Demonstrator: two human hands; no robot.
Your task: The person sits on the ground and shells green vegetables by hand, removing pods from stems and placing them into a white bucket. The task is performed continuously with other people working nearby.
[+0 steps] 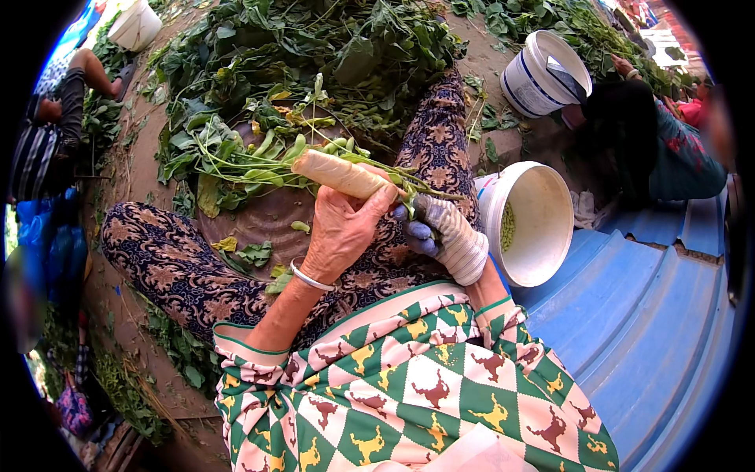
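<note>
At frame centre I hold a bundle of green stalks with pods (pixel 259 161), its leafy end fanning toward the left; my left hand (pixel 342 224), thumb wrapped in pale tape, is closed around the stems, and my right hand (pixel 440 228), in a bluish glove with taped fingers, pinches the stem ends just right of it. Beneath lies my patterned lap (pixel 181 267); a white bucket (pixel 543 197) holding a few green pods stands just right of my right hand. A heap of cut greens (pixel 314 55) fills the upper centre, a second white bucket (pixel 528 82) sits upper right.
</note>
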